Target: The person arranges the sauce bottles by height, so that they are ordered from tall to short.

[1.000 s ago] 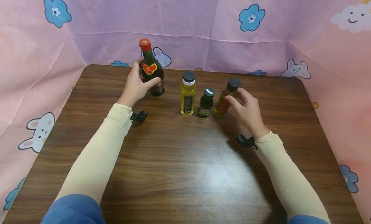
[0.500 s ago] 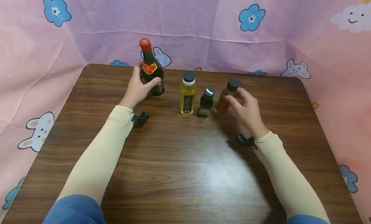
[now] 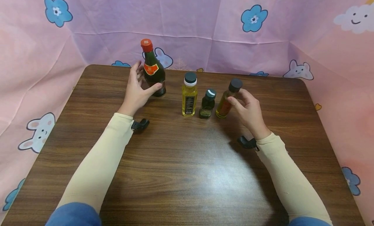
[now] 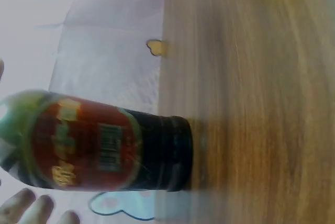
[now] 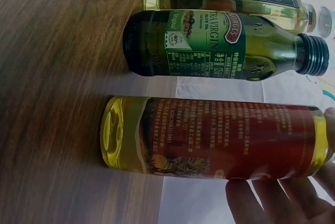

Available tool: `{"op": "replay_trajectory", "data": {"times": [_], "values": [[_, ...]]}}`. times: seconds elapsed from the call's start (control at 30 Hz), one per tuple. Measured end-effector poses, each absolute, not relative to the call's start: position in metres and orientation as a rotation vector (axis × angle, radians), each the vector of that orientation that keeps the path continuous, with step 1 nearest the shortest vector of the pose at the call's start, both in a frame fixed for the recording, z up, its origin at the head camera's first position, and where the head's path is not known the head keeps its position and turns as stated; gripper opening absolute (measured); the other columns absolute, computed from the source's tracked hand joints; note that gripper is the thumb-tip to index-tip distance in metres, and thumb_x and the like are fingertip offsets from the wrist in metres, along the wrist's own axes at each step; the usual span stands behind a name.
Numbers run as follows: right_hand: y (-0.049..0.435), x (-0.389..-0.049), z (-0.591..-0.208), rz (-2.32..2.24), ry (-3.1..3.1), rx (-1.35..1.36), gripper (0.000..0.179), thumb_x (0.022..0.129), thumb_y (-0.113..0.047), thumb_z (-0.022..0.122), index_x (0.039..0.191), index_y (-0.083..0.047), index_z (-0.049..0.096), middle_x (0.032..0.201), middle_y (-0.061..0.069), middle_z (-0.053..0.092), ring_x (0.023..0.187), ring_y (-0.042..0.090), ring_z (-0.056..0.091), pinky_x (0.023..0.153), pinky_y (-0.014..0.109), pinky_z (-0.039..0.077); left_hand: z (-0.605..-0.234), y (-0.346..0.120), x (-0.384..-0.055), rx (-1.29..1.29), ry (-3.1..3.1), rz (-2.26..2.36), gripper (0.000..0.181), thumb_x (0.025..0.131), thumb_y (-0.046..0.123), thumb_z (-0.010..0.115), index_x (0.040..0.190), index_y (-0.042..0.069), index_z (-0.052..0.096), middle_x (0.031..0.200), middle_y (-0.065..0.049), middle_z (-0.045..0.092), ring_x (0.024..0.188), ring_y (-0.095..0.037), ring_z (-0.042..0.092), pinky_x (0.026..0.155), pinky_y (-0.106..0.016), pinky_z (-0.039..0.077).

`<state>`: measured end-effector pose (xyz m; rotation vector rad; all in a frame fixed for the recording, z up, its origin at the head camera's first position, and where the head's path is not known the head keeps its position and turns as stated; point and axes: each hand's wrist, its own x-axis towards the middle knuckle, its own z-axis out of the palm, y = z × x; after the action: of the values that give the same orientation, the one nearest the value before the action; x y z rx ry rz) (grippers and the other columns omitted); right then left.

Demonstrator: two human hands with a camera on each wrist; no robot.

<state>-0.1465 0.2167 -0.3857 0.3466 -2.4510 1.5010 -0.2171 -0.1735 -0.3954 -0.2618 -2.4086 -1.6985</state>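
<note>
At the table's back left stands a dark green bottle with a red cap (image 3: 154, 70). My left hand (image 3: 136, 93) is around its left and near side, with fingers and thumb spread. In the left wrist view a gap shows between the fingers (image 4: 42, 211) and the bottle (image 4: 99, 143). On the right, my right hand (image 3: 249, 110) holds a small oil bottle with a red label and black cap (image 3: 225, 104) between thumb and fingers. In the right wrist view its base is near the tabletop, and the fingers (image 5: 277, 198) lie against the label.
A dark green olive oil bottle (image 3: 207, 106) stands just left of the red-label bottle. Left of that is a taller clear bottle of yellow oil (image 3: 189, 96) with a dark cap. All are on a brown wooden table (image 3: 181, 174), before a patterned pink-purple cloth (image 3: 187, 24).
My left hand has loosened from the red-capped bottle, its fingers spreading and the hand shifting slightly back and left. The bottle stays in place. My right hand has not visibly moved.
</note>
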Motion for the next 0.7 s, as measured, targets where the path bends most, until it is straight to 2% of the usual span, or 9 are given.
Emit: {"op": "replay_trajectory", "data": {"times": [0.3,0.47,0.57,0.7], "values": [[0.218,-0.147,-0.387,1.499,-2.463,0.328,0.034,0.099,-0.013,0.071,0.131,-0.004,0.067,0.123,0.013,0.070,0.120,0.028,0.066,0.105,0.049,0.050,-0.360,-0.156,-0.168,-0.287,-2.265,-1.569,0.089,0.087,0.008,0.084,0.160,0.007,0.034,0.160,-0.012,0.040,0.148,-0.026,0.039,0.122,-0.042,0.031],[0.217,-0.146,-0.387,1.481,-2.481,0.318,0.035,0.100,-0.016,0.071,0.133,-0.004,0.066,0.125,0.013,0.070,0.120,0.029,0.066,0.104,0.051,0.050,-0.373,-0.148,-0.164,-0.407,-2.224,-1.509,0.084,0.083,-0.002,0.085,0.155,0.003,0.043,0.152,-0.016,0.048,0.143,-0.026,0.044,0.119,-0.045,0.036],[0.217,-0.145,-0.386,1.470,-2.487,0.317,0.037,0.100,-0.018,0.070,0.134,-0.005,0.066,0.126,0.014,0.070,0.120,0.030,0.066,0.103,0.052,0.050,-0.382,-0.142,-0.162,-0.453,-2.249,-1.511,0.084,0.082,-0.002,0.086,0.155,0.005,0.045,0.152,-0.015,0.049,0.143,-0.023,0.044,0.118,-0.045,0.038],[0.217,-0.145,-0.387,1.457,-2.491,0.323,0.038,0.100,-0.020,0.070,0.135,-0.005,0.065,0.127,0.014,0.069,0.121,0.031,0.066,0.103,0.052,0.050,-0.380,-0.130,-0.153,-0.518,-2.287,-1.564,0.083,0.084,-0.002,0.084,0.156,0.005,0.042,0.153,-0.018,0.046,0.144,-0.028,0.044,0.117,-0.049,0.039]]}}
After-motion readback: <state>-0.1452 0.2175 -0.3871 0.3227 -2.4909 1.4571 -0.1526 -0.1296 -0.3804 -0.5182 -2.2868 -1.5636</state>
